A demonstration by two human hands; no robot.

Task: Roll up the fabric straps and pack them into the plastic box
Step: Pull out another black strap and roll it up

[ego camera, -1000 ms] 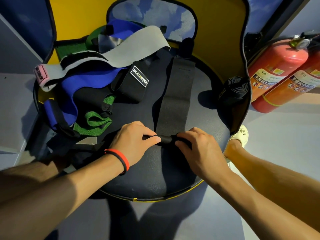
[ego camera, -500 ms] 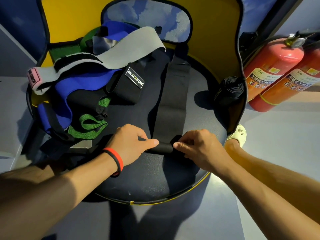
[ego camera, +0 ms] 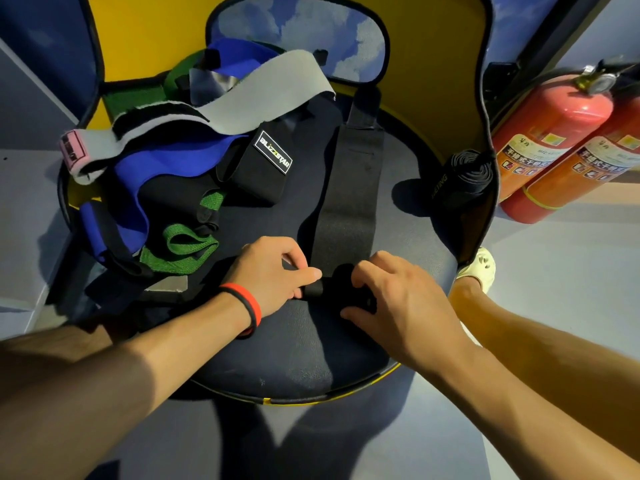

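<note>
Pinching with curled left hand (ego camera: pixel 273 271) and right hand (ego camera: pixel 398 299) the started roll (ego camera: pixel 314 289) at the near end of the black fabric strap (ego camera: pixel 346 202) laid along the dark seat cushion (ego camera: pixel 294 351); likely light, limp, springy, so best nipped at the roll's ends.

There are two hands, the left hand (ego camera: pixel 273 275) and the right hand (ego camera: pixel 398 299), one seat (ego camera: pixel 294 358), one long black strap (ego camera: pixel 349 202), one finished roll (ego camera: pixel 464 178), two fire extinguishers (ego camera: pixel 550 133), one wristband (ego camera: pixel 249 306) and one shoe (ego camera: pixel 479 268); the heaped straps (ego camera: pixel 166 168) overlap too much to count.
</note>
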